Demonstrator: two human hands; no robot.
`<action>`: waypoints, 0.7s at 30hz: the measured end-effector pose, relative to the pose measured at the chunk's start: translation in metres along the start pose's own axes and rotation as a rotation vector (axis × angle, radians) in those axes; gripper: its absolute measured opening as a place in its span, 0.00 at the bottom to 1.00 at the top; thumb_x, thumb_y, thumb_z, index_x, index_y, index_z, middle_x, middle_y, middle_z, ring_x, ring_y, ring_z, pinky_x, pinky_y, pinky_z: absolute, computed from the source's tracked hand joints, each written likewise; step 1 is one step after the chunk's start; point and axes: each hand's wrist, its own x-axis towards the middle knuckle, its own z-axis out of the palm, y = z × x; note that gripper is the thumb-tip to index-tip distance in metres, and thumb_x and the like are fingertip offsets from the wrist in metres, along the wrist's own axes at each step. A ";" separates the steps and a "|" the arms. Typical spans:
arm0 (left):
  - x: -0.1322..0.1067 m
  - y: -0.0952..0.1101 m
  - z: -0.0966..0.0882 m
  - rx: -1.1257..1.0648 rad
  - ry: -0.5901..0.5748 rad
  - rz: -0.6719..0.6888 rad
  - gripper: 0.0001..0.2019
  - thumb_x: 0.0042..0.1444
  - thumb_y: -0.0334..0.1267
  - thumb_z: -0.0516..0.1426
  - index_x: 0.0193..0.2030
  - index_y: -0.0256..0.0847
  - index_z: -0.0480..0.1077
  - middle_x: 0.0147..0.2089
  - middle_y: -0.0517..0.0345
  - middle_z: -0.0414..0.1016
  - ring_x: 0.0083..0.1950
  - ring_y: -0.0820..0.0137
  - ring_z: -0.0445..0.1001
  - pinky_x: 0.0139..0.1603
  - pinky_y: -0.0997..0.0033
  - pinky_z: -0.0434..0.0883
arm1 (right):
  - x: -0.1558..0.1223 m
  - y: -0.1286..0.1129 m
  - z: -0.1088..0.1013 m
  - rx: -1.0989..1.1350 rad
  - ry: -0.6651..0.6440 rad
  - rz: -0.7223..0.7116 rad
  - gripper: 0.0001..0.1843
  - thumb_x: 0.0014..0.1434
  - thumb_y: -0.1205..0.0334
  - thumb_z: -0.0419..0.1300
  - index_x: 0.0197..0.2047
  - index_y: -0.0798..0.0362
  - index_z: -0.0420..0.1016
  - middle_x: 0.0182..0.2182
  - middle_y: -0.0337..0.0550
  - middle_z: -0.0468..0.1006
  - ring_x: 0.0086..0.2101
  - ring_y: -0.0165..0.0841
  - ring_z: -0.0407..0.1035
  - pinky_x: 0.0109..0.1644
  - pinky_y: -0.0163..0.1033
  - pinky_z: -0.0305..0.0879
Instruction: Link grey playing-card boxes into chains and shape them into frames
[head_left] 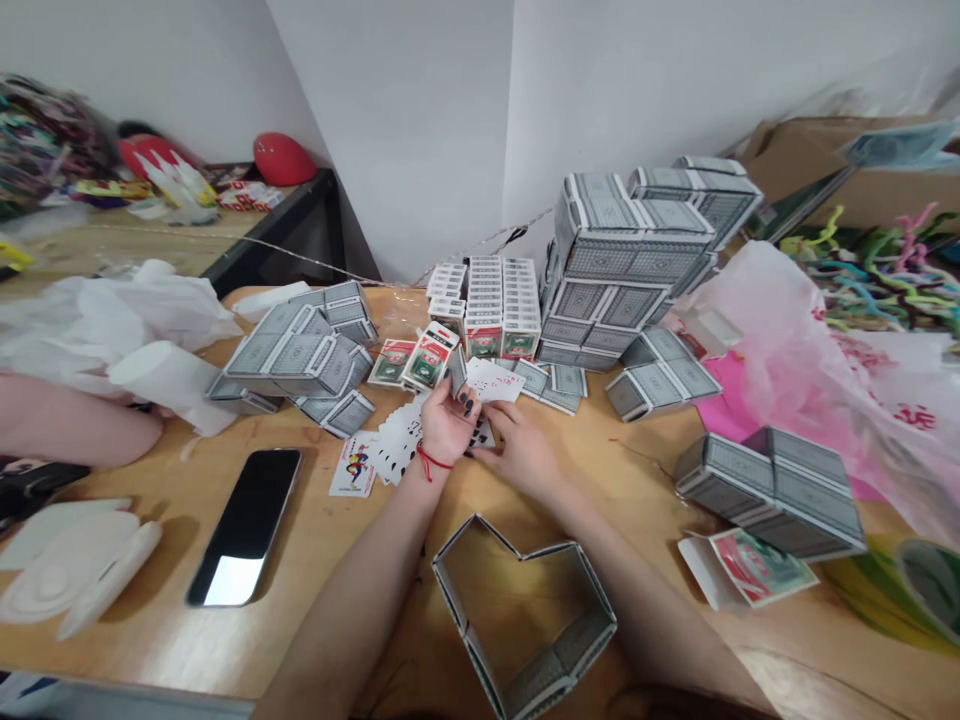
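My left hand, with a red string at the wrist, has its fingers curled around grey-backed playing cards. Close beside it, my right hand has thumb and fingers at the edges of face-up black-suit cards; how many it grips is hidden. White cards with red pips lie fanned just beyond the hands. More face-up cards spread to the left, with a joker card at their end. Nearest me, between my forearms, stands a heart-shaped frame made of grey-backed cards.
Card boxes stand in rows at the back. A tall stack of grey card blocks rises to their right; more blocks sit left. A phone, an opened card box, green tape and pink plastic lie around.
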 end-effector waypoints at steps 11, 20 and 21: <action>-0.002 -0.001 0.003 0.130 0.029 0.038 0.11 0.53 0.36 0.55 0.23 0.39 0.56 0.19 0.66 0.54 0.19 0.80 0.56 0.20 0.78 0.55 | 0.003 0.010 -0.003 0.167 -0.007 0.129 0.13 0.48 0.66 0.62 0.40 0.51 0.70 0.33 0.40 0.68 0.26 0.27 0.63 0.31 0.35 0.62; -0.002 -0.002 0.003 0.097 -0.030 0.023 0.09 0.52 0.35 0.55 0.25 0.39 0.58 0.19 0.66 0.56 0.20 0.79 0.58 0.22 0.77 0.55 | 0.003 0.000 -0.004 0.087 -0.037 0.058 0.25 0.45 0.56 0.66 0.46 0.53 0.67 0.42 0.48 0.69 0.42 0.39 0.66 0.45 0.43 0.63; -0.002 -0.002 0.003 0.094 -0.031 0.022 0.09 0.52 0.35 0.55 0.25 0.39 0.58 0.19 0.66 0.56 0.20 0.79 0.58 0.22 0.77 0.55 | 0.003 0.000 -0.004 0.095 -0.042 0.067 0.25 0.45 0.57 0.66 0.45 0.53 0.67 0.42 0.47 0.69 0.42 0.38 0.66 0.45 0.43 0.63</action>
